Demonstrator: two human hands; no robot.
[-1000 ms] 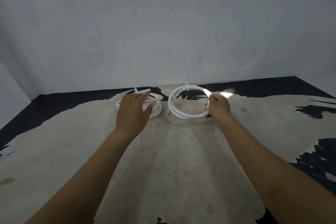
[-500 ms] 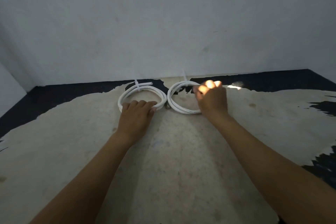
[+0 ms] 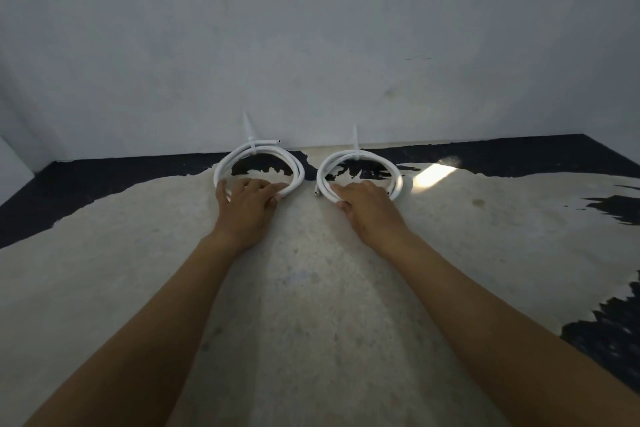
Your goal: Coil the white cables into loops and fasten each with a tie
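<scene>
Two white cable coils lie side by side on the worn pale floor near the wall. The left coil (image 3: 298, 170) has a white tie (image 3: 250, 135) standing up at its far side. The right coil (image 3: 323, 170) carries a similar upright tie (image 3: 355, 142). My left hand (image 3: 247, 206) rests palm down on the near edge of the left coil, fingers spread over the cable. My right hand (image 3: 367, 208) lies flat on the near edge of the right coil. Neither hand visibly grips a cable; the near arcs are hidden under the hands.
A grey wall (image 3: 311, 45) rises just behind the coils. The floor (image 3: 311, 288) is pale with dark patches (image 3: 104, 180) along the wall and at the right. A bright spot of light (image 3: 433, 175) falls right of the right coil.
My right hand has shifted from the right coil's right side to its near edge. My left hand stays on the left coil. Both coils now lie flat, side by side.
</scene>
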